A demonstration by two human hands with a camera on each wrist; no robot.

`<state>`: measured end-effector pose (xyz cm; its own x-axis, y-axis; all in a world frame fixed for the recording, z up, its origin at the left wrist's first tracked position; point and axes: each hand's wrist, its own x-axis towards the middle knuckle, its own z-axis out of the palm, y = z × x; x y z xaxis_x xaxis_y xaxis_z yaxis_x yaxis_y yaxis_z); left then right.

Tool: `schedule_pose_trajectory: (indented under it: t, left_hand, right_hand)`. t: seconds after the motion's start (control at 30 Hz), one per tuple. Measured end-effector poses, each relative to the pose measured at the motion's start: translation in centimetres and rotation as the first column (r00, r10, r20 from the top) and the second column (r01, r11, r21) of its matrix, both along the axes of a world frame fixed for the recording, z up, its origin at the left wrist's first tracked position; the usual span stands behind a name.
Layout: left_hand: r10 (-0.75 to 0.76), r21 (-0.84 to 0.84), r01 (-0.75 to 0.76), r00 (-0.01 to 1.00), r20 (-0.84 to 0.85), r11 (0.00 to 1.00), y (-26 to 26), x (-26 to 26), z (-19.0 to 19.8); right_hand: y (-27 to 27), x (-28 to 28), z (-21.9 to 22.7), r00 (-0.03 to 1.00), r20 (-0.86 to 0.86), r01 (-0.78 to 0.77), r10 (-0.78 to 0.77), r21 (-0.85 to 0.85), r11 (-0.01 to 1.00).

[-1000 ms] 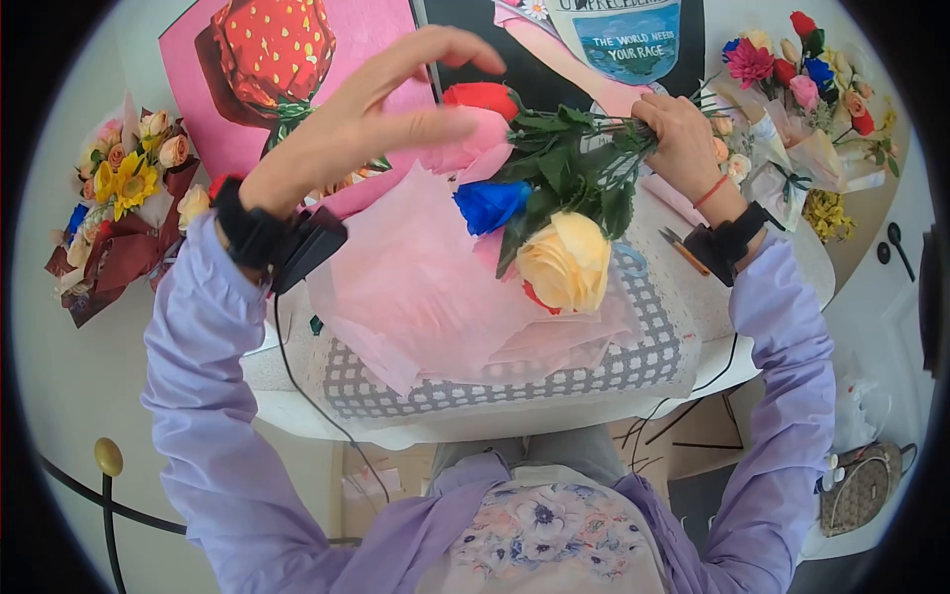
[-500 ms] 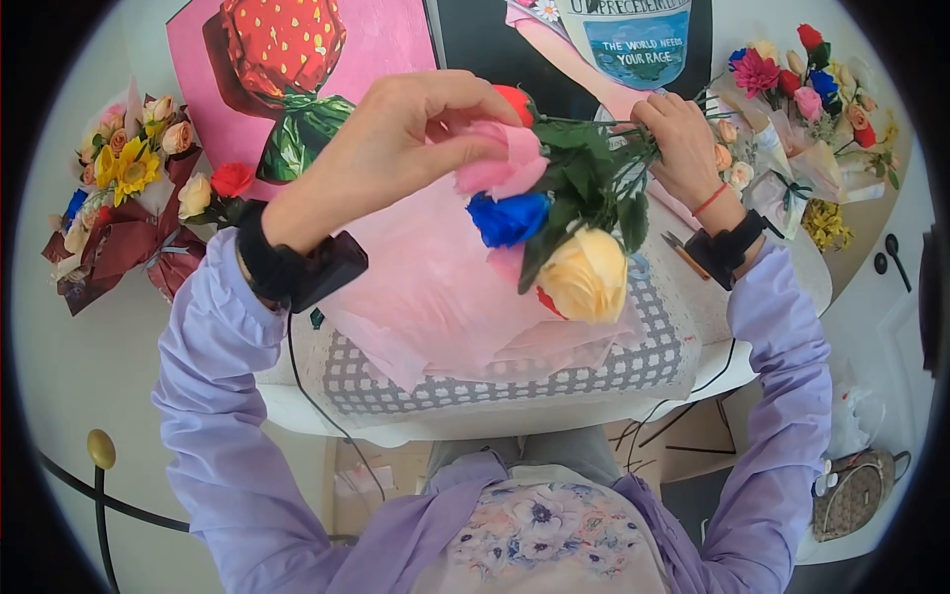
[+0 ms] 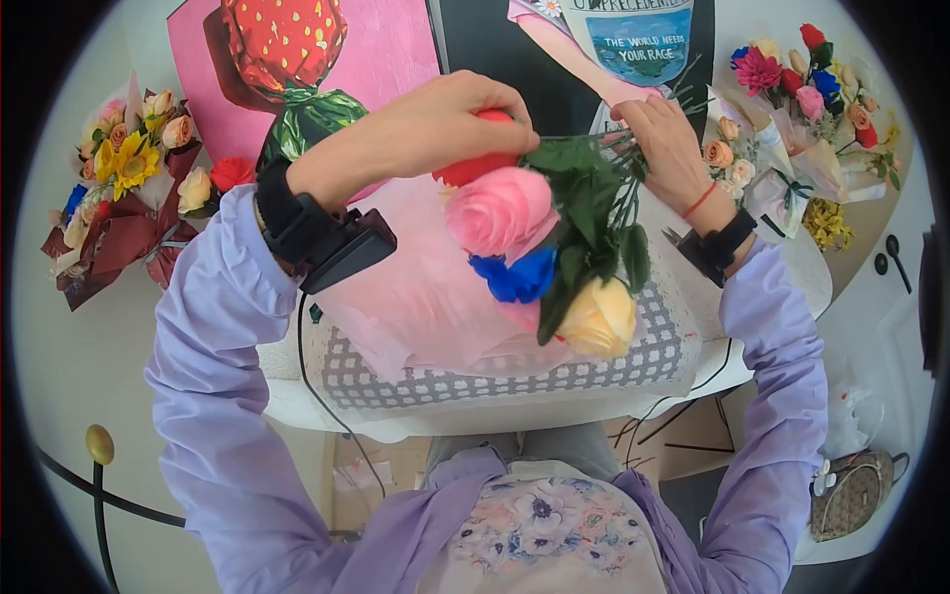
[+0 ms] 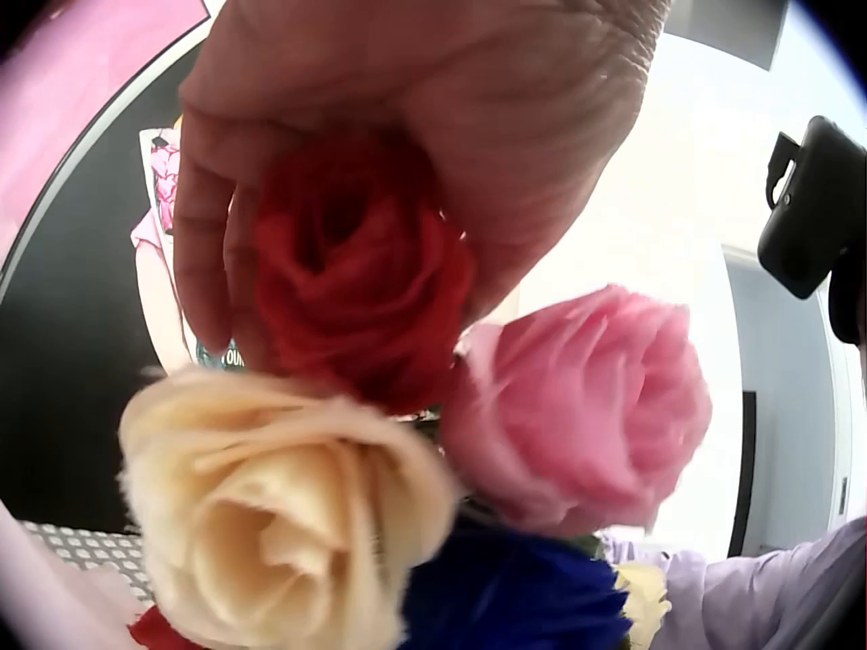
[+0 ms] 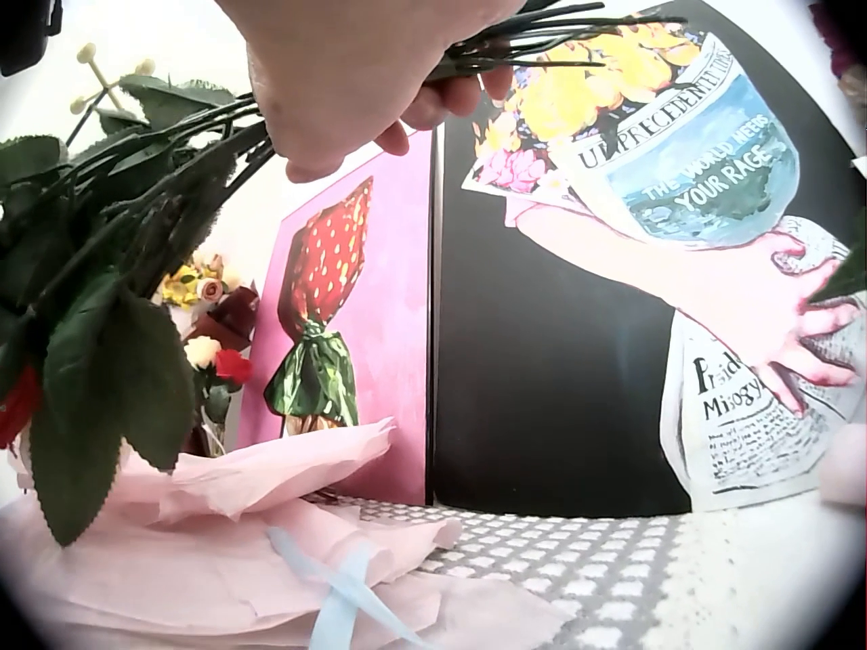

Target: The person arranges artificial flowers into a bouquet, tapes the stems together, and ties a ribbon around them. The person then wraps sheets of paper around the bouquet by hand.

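Several roses [image 3: 500, 210] hang above pink paper [image 3: 411, 287], blooms left, stems [image 5: 501, 44] right — the left hand [image 3: 426, 124] curled round a red rose [image 4: 363, 278], the right hand [image 3: 673, 148] clasping the bunch. A hard tug or slack right grip could skew the blooms.

At the far side of the desk [image 3: 297, 404], a pink painting [image 3: 396, 45] shows a red, yellow-spotted wrapper tied in green. Just right of it, a black painting [image 3: 542, 99] carries the words "THE WORLD NEEDS YOUR RAGE". To the left is a sunflower bouquet [image 3: 129, 166] in dark red wrapping; a cream rose [image 3: 195, 192] and a red rose [image 3: 234, 174] sit just right of it. On the right is a mixed bouquet [image 3: 760, 71] of magenta, blue and red blooms, with small yellow flowers [image 3: 829, 226] nearer. A gray-and-white patterned cloth [image 3: 495, 387] covers part of the desk. Near right is a brown patterned bag [image 3: 849, 497]; near left, a gold knob [image 3: 100, 445] tops a black rod.
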<state>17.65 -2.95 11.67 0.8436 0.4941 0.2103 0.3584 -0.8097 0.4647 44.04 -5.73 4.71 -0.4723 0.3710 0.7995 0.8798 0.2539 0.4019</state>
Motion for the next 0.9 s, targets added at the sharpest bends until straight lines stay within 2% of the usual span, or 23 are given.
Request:
schedule_pose_trajectory:
  t: [0.07, 0.13, 0.2, 0.23, 0.3, 0.33, 0.37, 0.4, 0.43, 0.47, 0.53, 0.6, 0.67, 0.7, 0.73, 0.8, 0.83, 0.9]
  left_hand:
    - [0.008, -0.048, -0.007, 1.000, 0.013, 0.999, 0.6, 0.0, -0.2]
    - [0.021, -0.099, -0.018, 0.999, 0.026, 0.995, 0.2, -0.1, -0.4]
    - [-0.041, -0.045, 0.048, 0.986, 0.159, 0.998, -0.4, -0.2, -0.7]
    - [-0.041, -0.045, 0.049, 0.986, 0.164, 0.998, -0.5, -0.1, -0.6]
    - [-0.225, -0.129, 0.243, 0.964, 0.140, 0.962, -0.5, -0.1, -0.5]
    - [-0.227, -0.128, 0.246, 0.963, 0.146, 0.961, -0.5, -0.3, -0.4]
    - [-0.322, 0.095, 0.316, 0.944, 0.063, 0.944, -0.5, -0.5, -0.4]
    - [-0.399, 0.307, 0.392, 0.916, -0.043, 0.867, -0.6, -0.6, -0.2]
    - [-0.351, 0.374, 0.353, 0.933, -0.077, 0.857, -1.0, -0.8, 0.0]
    - [-0.370, 0.373, 0.374, 0.925, -0.084, 0.849, -1.0, -0.7, 0.2]
    - [-0.364, 0.200, 0.378, 0.926, -0.105, 0.904, -1.0, -0.5, 0.3]
    - [-0.386, 0.255, 0.409, 0.912, -0.139, 0.876, -1.1, -0.3, 0.1]
    - [-0.215, 0.129, 0.239, 0.961, -0.172, 0.963, -1.3, -0.2, -0.2]
    - [-0.235, 0.238, 0.285, 0.947, -0.217, 0.928, -1.2, 0.0, -0.4]
    - [-0.240, 0.237, 0.291, 0.945, -0.222, 0.927, -1.3, 0.1, -0.6]
    - [-0.176, 0.165, 0.194, 0.977, -0.118, 0.967, -1.6, 0.4, -0.9]
    - [-0.173, 0.164, 0.191, 0.978, -0.118, 0.968, -1.4, 0.4, -1.2]
    - [-0.182, 0.438, 0.205, 0.979, -0.095, 0.875, -0.6, 0.7, -1.9]
  right_hand:
    - [0.4, 0.0, -0.3, 0.992, -0.057, -0.110, 0.109, -0.005, 0.994]
    - [0.7, 0.3, -0.5, 0.992, -0.086, -0.095, 0.091, -0.049, 0.994]
    - [0.9, 0.6, -0.6, 0.992, -0.111, -0.077, 0.067, -0.088, 0.993]
    - [1.0, 0.7, -0.7, 0.989, -0.124, -0.096, 0.083, -0.107, 0.990]
    - [1.2, 0.9, -0.8, 0.987, -0.129, -0.112, 0.095, -0.130, 0.985]
    - [1.4, 1.0, -0.9, 0.982, -0.162, -0.123, 0.098, -0.154, 0.980]
    - [1.4, 1.2, -0.9, 0.976, -0.197, -0.132, 0.096, -0.175, 0.976]
    - [1.2, 1.1, -0.6, 0.977, -0.197, -0.120, 0.085, -0.171, 0.978]
    - [1.1, 1.0, -0.5, 0.977, -0.176, -0.150, 0.119, -0.170, 0.974]
    - [1.0, 0.9, -0.6, 0.976, -0.159, -0.177, 0.150, -0.173, 0.969]
    - [0.9, 0.6, -0.4, 0.975, -0.158, -0.178, 0.154, -0.156, 0.972]
    - [0.6, 0.2, -0.2, 0.981, -0.125, -0.170, 0.149, -0.178, 0.969]
    - [0.3, -0.3, -0.2, 0.981, -0.111, -0.174, 0.157, -0.167, 0.970]
    - [0.1, -0.5, -0.3, 0.987, -0.105, -0.144, 0.125, -0.204, 0.968]
    - [0.0, -0.6, -0.3, 0.991, -0.097, -0.116, 0.095, -0.239, 0.964]
    - [0.1, -0.5, -0.4, 0.993, -0.074, -0.109, 0.094, -0.228, 0.968]
    - [0.1, -0.5, -0.4, 0.993, -0.024, -0.116, 0.114, -0.166, 0.979]
    - [0.1, -0.7, -0.4, 0.990, 0.024, -0.134, 0.137, -0.107, 0.985]
